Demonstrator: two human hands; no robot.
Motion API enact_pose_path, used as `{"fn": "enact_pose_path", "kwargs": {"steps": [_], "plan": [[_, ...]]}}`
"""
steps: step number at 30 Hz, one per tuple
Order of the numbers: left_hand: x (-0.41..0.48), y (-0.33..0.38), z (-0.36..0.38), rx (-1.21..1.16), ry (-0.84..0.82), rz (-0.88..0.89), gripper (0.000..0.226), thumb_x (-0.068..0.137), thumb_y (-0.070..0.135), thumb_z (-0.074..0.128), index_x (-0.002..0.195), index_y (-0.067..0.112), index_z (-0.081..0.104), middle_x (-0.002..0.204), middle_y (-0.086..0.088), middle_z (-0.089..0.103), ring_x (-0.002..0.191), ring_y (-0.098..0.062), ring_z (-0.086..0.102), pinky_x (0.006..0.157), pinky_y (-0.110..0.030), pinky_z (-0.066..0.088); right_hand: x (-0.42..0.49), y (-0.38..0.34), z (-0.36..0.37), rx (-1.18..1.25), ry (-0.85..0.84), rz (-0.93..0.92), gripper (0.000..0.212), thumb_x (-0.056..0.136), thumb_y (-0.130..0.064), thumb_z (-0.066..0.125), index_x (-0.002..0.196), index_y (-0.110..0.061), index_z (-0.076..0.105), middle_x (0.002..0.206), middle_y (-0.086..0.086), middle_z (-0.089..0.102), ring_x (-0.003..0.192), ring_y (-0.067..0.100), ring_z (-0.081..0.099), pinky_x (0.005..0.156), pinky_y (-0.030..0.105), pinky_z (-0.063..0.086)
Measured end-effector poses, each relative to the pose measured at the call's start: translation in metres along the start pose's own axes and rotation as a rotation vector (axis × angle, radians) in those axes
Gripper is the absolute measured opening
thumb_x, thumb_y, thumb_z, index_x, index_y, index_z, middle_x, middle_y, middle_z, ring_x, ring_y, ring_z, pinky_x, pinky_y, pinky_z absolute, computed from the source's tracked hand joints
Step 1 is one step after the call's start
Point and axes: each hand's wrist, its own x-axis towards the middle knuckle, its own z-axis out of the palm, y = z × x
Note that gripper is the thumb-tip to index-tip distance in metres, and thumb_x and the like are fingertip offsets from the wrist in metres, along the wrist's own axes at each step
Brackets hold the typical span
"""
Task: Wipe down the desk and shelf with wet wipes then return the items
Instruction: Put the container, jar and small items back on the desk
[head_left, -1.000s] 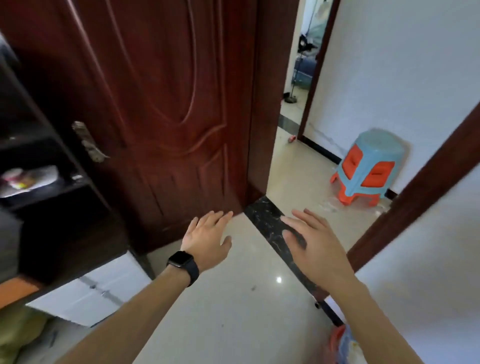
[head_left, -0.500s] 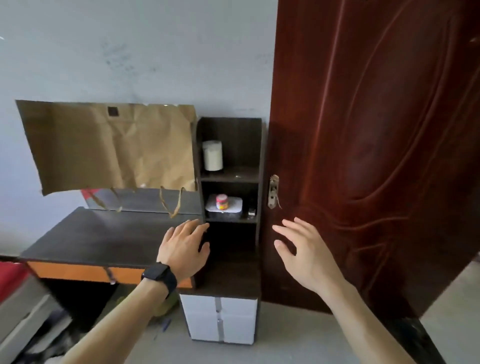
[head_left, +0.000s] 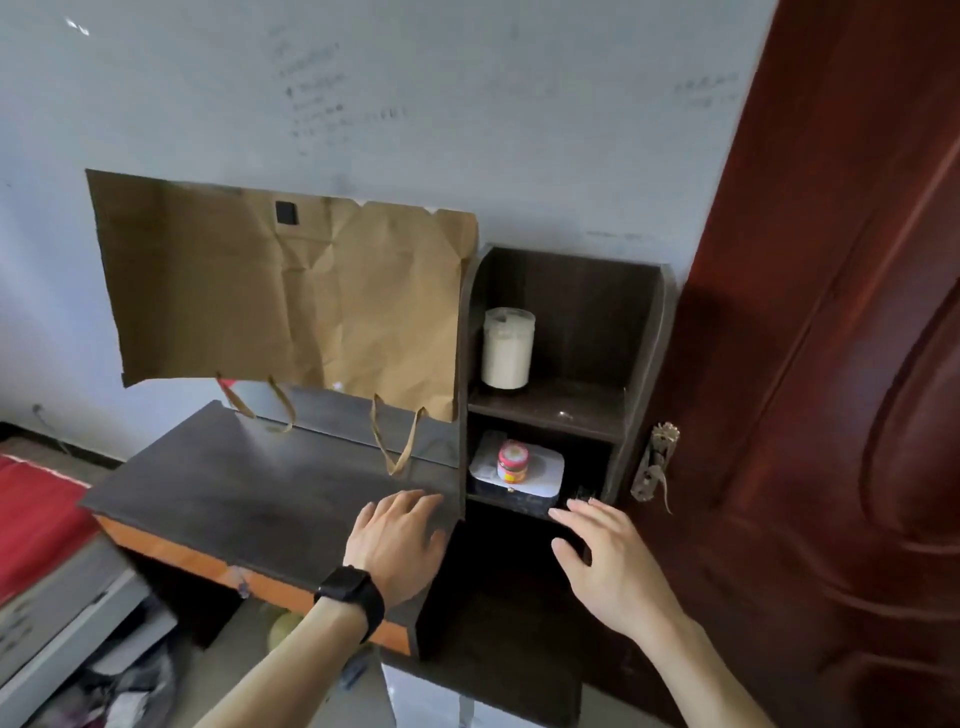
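A dark desk (head_left: 249, 488) with an orange front edge stands against the wall. At its right end rises a dark shelf unit (head_left: 639, 364). A white jar (head_left: 507, 348) stands on the upper shelf. On the lower shelf a small red-lidded jar (head_left: 512, 461) sits on a white pack (head_left: 545, 470). My left hand (head_left: 397, 540), with a black watch on the wrist, hovers open over the desk's right end. My right hand (head_left: 605, 564) is open in front of the lower shelf, holding nothing.
A flattened brown paper bag (head_left: 285, 296) hangs on the wall above the desk, its handles dangling over the top. A dark red door (head_left: 841, 364) with a metal handle (head_left: 653, 467) stands right of the shelf. Red fabric (head_left: 36, 519) and clutter lie at the left.
The view swung left from the doorway and floor to the desk and shelf, then closed in. Both open hands are now nearer the desk's right end and the lower shelf.
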Motion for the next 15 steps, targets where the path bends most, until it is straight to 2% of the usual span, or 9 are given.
{"fn": "enact_pose_path", "kwargs": {"steps": [4,9,11,15], "plan": [[0.029,-0.006,0.032,-0.006,-0.118,-0.048,0.053,0.09,0.043,0.042,0.143,0.036,0.042,0.146,0.012,0.045,0.139,-0.016,0.037,0.113,-0.037,0.026,0.039,0.022,0.034,-0.024,-0.101,0.039,0.042,0.099,-0.036,0.055,0.139,-0.029,0.055,0.149,-0.008,0.047,0.145,0.013,0.028,0.119,0.025,0.02],[0.081,-0.016,0.08,-0.105,-0.319,-0.11,0.044,0.09,0.047,0.043,0.131,0.034,0.051,0.138,0.007,0.052,0.129,-0.021,0.046,0.105,-0.037,0.035,0.089,0.039,0.076,-0.043,-0.208,0.13,0.048,0.1,-0.037,0.052,0.145,-0.024,0.048,0.151,-0.006,0.045,0.144,0.014,0.031,0.118,0.026,0.02],[0.11,-0.018,0.098,-0.274,-0.426,-0.2,0.045,0.09,0.053,0.044,0.128,0.033,0.055,0.133,0.004,0.056,0.125,-0.022,0.05,0.1,-0.036,0.04,0.111,0.043,0.092,-0.009,-0.221,0.214,0.053,0.099,-0.037,0.052,0.149,-0.022,0.041,0.151,-0.004,0.045,0.142,0.017,0.034,0.116,0.027,0.024],[0.169,-0.012,0.126,-0.776,-0.601,-0.475,0.058,0.085,0.067,0.051,0.119,0.022,0.064,0.118,-0.001,0.067,0.109,-0.021,0.061,0.093,-0.032,0.048,0.153,0.047,0.121,0.114,-0.166,0.406,0.069,0.095,-0.039,0.06,0.154,-0.02,0.03,0.153,0.001,0.041,0.141,0.019,0.036,0.113,0.029,0.029]]}}
